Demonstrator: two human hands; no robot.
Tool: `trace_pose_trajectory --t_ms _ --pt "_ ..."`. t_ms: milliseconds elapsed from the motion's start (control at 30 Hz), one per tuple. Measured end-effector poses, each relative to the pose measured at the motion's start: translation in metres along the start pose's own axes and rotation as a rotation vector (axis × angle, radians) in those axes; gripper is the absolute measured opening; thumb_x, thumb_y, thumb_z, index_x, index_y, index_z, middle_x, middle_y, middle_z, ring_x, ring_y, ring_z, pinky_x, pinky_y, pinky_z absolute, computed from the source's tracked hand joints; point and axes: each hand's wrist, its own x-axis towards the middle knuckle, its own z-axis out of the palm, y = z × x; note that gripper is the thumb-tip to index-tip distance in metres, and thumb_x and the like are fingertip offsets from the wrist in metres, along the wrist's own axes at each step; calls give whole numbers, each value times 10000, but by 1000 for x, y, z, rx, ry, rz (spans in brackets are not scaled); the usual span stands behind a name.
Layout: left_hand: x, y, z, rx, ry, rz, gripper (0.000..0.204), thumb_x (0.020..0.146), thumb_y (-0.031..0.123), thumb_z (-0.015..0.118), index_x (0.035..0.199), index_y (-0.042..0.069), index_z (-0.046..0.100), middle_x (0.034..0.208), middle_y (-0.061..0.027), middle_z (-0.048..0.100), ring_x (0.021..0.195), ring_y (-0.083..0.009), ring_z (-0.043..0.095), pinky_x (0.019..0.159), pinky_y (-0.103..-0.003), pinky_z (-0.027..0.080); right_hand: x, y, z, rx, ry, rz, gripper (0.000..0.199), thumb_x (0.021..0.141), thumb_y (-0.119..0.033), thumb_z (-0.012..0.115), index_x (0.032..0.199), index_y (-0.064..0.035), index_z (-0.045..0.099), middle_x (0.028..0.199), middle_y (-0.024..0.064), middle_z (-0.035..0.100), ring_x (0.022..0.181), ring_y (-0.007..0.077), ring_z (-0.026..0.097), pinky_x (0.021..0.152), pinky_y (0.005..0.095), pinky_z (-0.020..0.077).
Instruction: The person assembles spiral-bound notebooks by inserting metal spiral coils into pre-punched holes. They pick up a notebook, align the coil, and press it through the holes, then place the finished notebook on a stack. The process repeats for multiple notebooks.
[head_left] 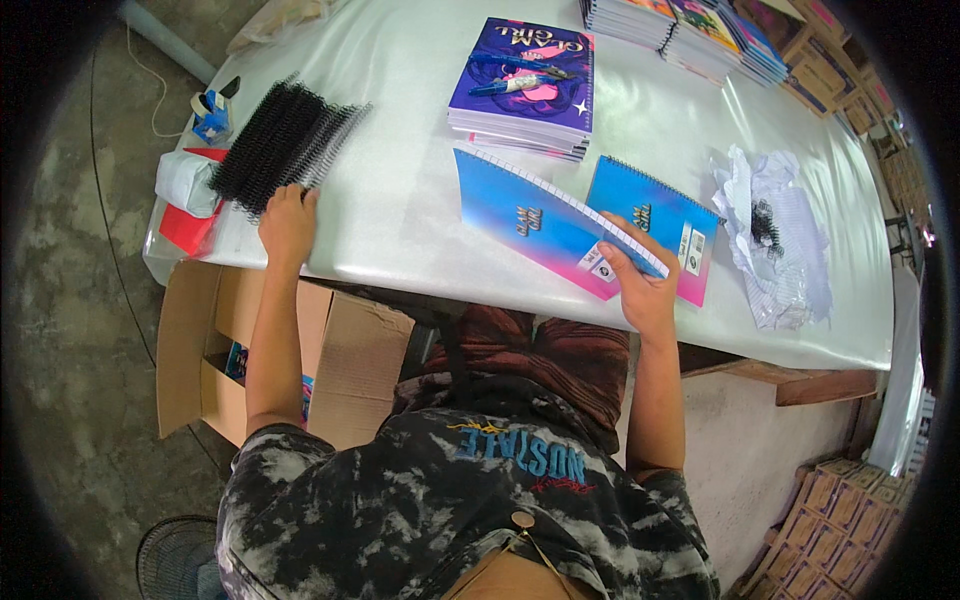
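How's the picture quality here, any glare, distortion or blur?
Head view: pale sheen on the white table cover; head view: its near edge bows, fisheye-style, and black fills the corners; head view: the notebook in the right hand looks fairly sharp.

Lettering is borne by the purple notebook stack [535,115]; on that stack's near side, lettering and white labels [692,252] are carried by 2 blue-pink notebooks [535,200], blue lettering by a shirt [400,500].
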Motion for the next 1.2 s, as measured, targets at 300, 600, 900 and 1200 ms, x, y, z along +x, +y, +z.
trace_pose_trajectory --t_ms 300,600,900,1200 --pt "22 -13 -14 -29 473 -49 254 846 346 556 944 147 680 874 -84 631 788 -290 576 680 -410 436 1 -3 1 -14 28 -15 283 814 13 603 1097 7 609 972 46 654 746 43 541 642 175 440" --pt "16 57 -106 -2044 -124 -293 244 893 100 501 1130 41 513 757 -61 559 669 -120 522 614 -245 440 0 4 -2 -21 51 18 284 815 18 606 1099 11 608 988 59 645 779 52 545 672 182 444" --pt "8 110 -117 -1236 -247 497 156 938 159 444 967 23 516 792 -24 502 748 -113 464 704 -243 395 1 -2 -3 -19 58 -1 298 816 26 603 1115 14 597 964 39 639 787 51 539 676 181 437" --pt "15 140 -74 -1127 -327 490 375 930 367 454 852 23 583 663 -23 472 644 -104 416 604 -255 382 1 1 -1 35 88 11 305 814 23 607 1118 10 596 977 37 639 791 45 538 696 177 436"
